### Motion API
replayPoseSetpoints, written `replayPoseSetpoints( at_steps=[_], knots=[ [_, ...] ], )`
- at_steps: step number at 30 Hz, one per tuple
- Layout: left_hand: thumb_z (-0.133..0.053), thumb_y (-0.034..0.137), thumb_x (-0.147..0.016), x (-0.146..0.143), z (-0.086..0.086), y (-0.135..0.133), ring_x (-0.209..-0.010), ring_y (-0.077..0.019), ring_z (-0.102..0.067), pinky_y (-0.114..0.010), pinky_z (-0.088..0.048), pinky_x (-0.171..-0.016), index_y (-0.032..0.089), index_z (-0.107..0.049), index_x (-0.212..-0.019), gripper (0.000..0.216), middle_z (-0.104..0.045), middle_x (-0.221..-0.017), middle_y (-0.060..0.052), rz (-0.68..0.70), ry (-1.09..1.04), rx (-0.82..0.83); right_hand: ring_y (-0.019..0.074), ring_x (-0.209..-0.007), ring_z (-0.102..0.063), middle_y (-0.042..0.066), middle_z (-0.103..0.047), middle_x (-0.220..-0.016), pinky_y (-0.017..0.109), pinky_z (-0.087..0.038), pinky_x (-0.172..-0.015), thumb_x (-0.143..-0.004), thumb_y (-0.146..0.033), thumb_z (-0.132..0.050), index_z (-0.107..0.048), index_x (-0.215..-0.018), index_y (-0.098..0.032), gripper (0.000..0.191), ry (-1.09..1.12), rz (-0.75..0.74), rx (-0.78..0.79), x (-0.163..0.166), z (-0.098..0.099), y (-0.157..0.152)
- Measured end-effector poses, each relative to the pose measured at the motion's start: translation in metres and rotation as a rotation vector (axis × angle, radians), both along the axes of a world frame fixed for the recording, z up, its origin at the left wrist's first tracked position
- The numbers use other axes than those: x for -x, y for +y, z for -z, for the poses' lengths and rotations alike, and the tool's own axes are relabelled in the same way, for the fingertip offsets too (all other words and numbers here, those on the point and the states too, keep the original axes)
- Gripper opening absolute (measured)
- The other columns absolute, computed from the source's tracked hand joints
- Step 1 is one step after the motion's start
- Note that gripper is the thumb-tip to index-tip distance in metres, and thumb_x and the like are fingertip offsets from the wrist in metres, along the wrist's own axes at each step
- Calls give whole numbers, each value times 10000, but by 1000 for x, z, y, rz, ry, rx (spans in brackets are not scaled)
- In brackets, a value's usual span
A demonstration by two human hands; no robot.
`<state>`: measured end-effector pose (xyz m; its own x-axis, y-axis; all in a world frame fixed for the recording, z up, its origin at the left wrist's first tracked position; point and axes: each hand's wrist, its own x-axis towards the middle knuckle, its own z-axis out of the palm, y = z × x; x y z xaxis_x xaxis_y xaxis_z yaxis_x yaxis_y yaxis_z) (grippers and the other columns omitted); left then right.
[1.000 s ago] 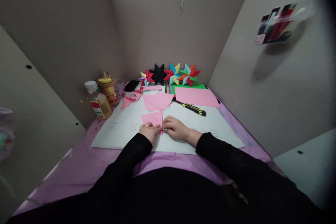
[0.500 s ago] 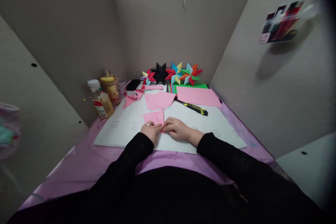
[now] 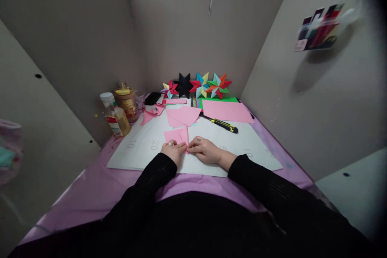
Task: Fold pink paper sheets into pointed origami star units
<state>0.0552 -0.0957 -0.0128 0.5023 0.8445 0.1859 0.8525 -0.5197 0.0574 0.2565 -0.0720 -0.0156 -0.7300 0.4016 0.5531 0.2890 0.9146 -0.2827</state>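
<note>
A small pink sheet of paper (image 3: pixel 174 134) lies flat on the white board, with a narrow fold standing along its right edge. My left hand (image 3: pixel 173 152), with a ring on one finger, presses its fingers together on the lower right part of the paper. From the right, my right hand (image 3: pixel 205 150) pinches the folded edge near its bottom corner. The fingertips of both hands almost meet there and hide that corner. Just beyond the sheet are more cut pink papers (image 3: pixel 184 116), overlapping one another.
A black and yellow utility knife (image 3: pixel 224 125) lies right of the papers, before a large pink sheet (image 3: pixel 228 111). Folded pink pieces (image 3: pixel 151 113), a glue bottle (image 3: pixel 116 117) and a brown jar (image 3: pixel 127 102) are at left. Paper stars (image 3: pixel 201 85) stand along the back partition (image 3: pixel 199 32).
The right hand has shifted very slightly along the folded edge, its fingers lower and more closed. The left hand stays on the paper. The whole view has drifted slightly.
</note>
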Motion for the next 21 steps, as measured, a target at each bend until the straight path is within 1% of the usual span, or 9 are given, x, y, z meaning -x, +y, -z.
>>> replayPoseSetpoints(
  at_steps=[4, 11, 13, 16, 18, 21],
  knots=[
    [-464, 186, -799, -1, -2, -1, -996, -267, -482, -401, -397, -705, 311, -565, -1157, 394, -565, -1257, 74, 3, 5, 6, 187, -848, -515, 80, -593, -895, 348, -476, -752, -797, -79, -491, -671, -992, -215, 299, -44, 13, 2, -2, -1, -3],
    [-467, 201, -805, -1, -1, -1, -1008, -266, -479, -407, -401, -718, 311, -556, -1166, 388, -563, -1262, 42, -5, 6, 14, 174, -790, -499, 70, -557, -796, 328, -456, -728, -825, -99, -475, -690, -951, -194, 266, -85, 5, 31, -1, -6, -10],
    [-469, 194, -799, -1, -1, -1, -1005, -268, -478, -408, -402, -719, 307, -559, -1164, 392, -563, -1262, 39, -7, 7, 15, 165, -774, -505, 58, -552, -772, 320, -454, -725, -829, -102, -477, -698, -933, -197, 262, -90, -21, 69, -2, -7, -12],
    [-467, 194, -796, 0, -1, -1, -998, -270, -477, -405, -406, -716, 301, -561, -1168, 399, -561, -1265, 43, -6, 7, 15, 149, -765, -526, 44, -562, -776, 307, -462, -735, -808, -81, -487, -709, -880, -203, 263, -65, -81, 175, -6, -8, -14],
    [-451, 188, -807, 0, -1, -1, -996, -266, -478, -401, -406, -719, 304, -558, -1177, 402, -559, -1268, 46, -4, 6, 14, 151, -783, -537, 45, -580, -795, 312, -470, -749, -784, -52, -481, -710, -868, -203, 287, 5, -56, 215, -7, -8, -15],
    [-444, 175, -811, 0, -1, -1, -1005, -263, -474, -397, -403, -734, 305, -552, -1192, 417, -560, -1268, 40, -2, 4, 11, 183, -866, -534, 65, -615, -877, 363, -472, -789, -775, -38, -463, -689, -958, -214, 341, 80, 55, 168, -6, -8, -16]
  ],
)
